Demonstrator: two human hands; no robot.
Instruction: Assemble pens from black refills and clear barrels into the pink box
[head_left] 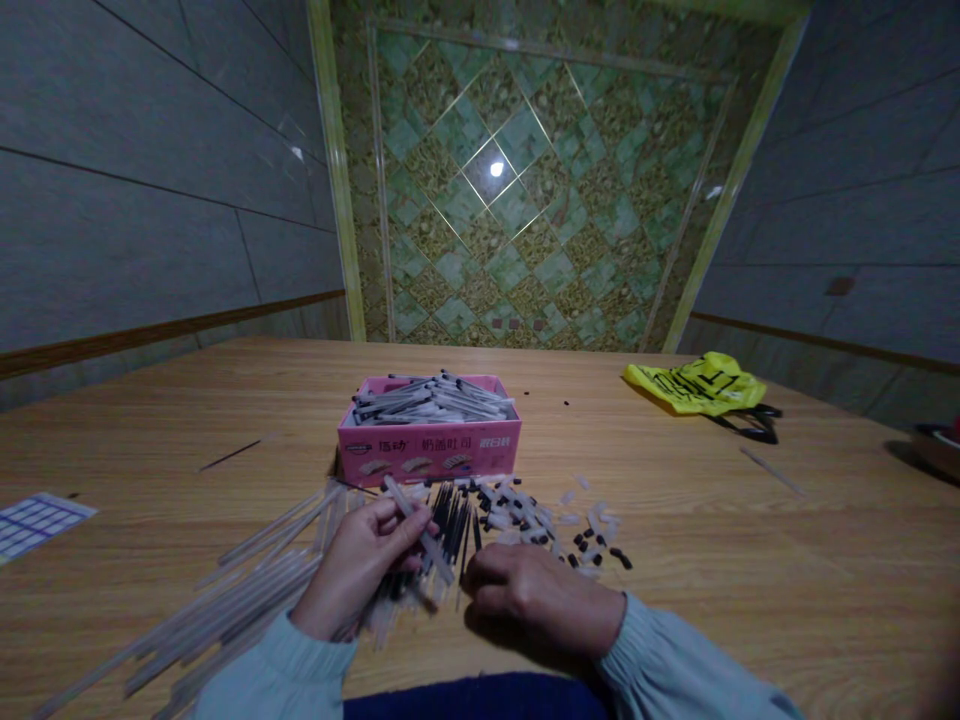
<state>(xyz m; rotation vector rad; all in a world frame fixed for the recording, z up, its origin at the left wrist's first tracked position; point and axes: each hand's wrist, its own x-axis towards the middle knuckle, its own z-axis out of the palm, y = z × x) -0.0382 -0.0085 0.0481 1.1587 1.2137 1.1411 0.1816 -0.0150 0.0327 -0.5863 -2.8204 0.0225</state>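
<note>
My left hand (367,560) is closed around a clear pen barrel (420,532), pinched between thumb and fingers and tilted. Just right of it, my right hand (536,598) rests low over the table with its fingers curled together, at the edge of a bunch of black pen refills (451,515). Its fingertips are partly hidden, so I cannot make out what they hold. Loose clear pen barrels (247,590) lie in a pile to the left. Small black and clear pen parts (525,515) are scattered beyond my right hand.
A pink box (427,450) full of pens (435,400) stands behind the parts on the wooden table (675,600). A yellow bag (697,385) and dark-framed glasses (750,428) lie at the back right. A gridded sheet (41,522) sits at the left edge.
</note>
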